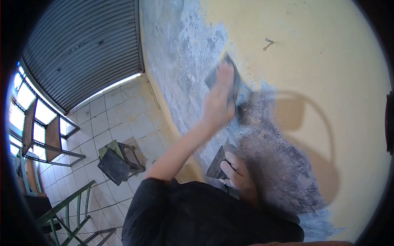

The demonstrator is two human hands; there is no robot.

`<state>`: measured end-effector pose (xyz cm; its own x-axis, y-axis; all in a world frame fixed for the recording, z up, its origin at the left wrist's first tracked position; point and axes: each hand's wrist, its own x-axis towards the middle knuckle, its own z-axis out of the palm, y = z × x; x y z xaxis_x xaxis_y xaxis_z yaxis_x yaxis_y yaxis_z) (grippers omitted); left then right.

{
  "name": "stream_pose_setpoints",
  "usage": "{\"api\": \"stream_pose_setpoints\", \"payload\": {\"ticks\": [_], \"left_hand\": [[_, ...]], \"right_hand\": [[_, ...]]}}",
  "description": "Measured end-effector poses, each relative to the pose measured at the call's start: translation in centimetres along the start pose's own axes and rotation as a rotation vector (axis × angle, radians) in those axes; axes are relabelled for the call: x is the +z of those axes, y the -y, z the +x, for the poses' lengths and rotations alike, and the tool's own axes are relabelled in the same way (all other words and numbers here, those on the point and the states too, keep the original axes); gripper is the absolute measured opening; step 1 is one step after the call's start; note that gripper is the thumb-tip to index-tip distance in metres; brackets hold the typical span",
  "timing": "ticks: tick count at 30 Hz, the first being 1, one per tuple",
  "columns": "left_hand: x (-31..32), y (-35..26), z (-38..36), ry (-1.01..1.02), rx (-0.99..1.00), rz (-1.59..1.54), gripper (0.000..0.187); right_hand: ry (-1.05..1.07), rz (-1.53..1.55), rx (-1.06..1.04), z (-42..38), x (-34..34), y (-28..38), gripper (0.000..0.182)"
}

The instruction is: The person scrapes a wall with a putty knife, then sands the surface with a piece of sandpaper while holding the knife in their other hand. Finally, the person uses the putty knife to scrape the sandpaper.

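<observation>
My left hand (219, 100) is raised against the wall, slightly blurred, its fingers laid along a flat grey scraper blade (212, 78). That blade touches the wall near the border between yellow paint and a mottled grey-blue patch (193, 53). Lower down, my right hand (237, 174) grips a dark putty knife (216, 165) with a wide, wedge-shaped blade. The thumb lies on the face of the putty knife, and some fingers are hidden behind it. The blade's wide edge points left, close to the rough wall surface.
A hook or screw (269, 40) sticks out of the yellow wall (336, 74). On the tiled floor (98, 125) at left stand a small stool (133, 158) with a dark panel (114, 166), a metal shelf (53, 137) and a green metal frame (69, 209). Behind is a roller shutter (86, 49).
</observation>
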<state>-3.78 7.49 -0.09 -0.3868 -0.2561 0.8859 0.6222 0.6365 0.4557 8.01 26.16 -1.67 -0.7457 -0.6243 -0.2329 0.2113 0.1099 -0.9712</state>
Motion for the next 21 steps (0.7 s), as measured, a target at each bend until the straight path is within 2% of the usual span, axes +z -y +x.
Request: {"api": "stream_pose_setpoints", "payload": {"ticks": [2,3,5,6,8,11,14,16,19,21], "left_hand": [[-0.1,-2.6,-4.5,0.050,-0.038,-0.015,0.068],[0.1,-2.6,-4.1,0.045,-0.040,-0.015,0.068],[0.2,-2.4,-2.9,0.020,-0.021,-0.004,0.071],[-0.5,-1.4,-0.5,0.035,0.002,0.046,0.065],[-1.7,0.3,5.0,0.064,-0.168,-0.099,0.060],[-0.5,0.7,4.7,-0.036,-0.073,-0.033,0.059],[-0.1,-2.3,-3.3,0.009,-0.058,-0.045,0.059],[-0.3,-3.0,-3.9,0.054,-0.087,-0.052,0.057],[-0.6,-1.4,0.5,-0.048,-0.072,-0.054,0.050],[-1.6,0.1,5.2,0.014,-0.287,-0.055,0.050]], "right_hand": [[0.063,0.013,0.022,0.1,0.0,-0.1,0.014],[0.048,0.073,-0.008,0.4,0.4,0.1,0.012],[0.032,0.129,-0.027,0.2,0.9,0.6,0.010],[0.004,0.133,0.004,0.1,1.2,1.1,0.010],[-0.026,0.145,0.037,0.1,1.0,1.0,0.011],[0.051,-0.013,-0.017,0.2,-0.1,0.3,0.012],[0.044,-0.013,-0.021,0.2,-0.1,0.0,0.013],[0.019,0.011,-0.052,0.4,-0.1,-0.5,0.014],[0.060,0.035,-0.116,0.2,0.2,-0.1,0.014],[0.052,0.040,-0.072,0.2,0.3,0.1,0.013]]}}
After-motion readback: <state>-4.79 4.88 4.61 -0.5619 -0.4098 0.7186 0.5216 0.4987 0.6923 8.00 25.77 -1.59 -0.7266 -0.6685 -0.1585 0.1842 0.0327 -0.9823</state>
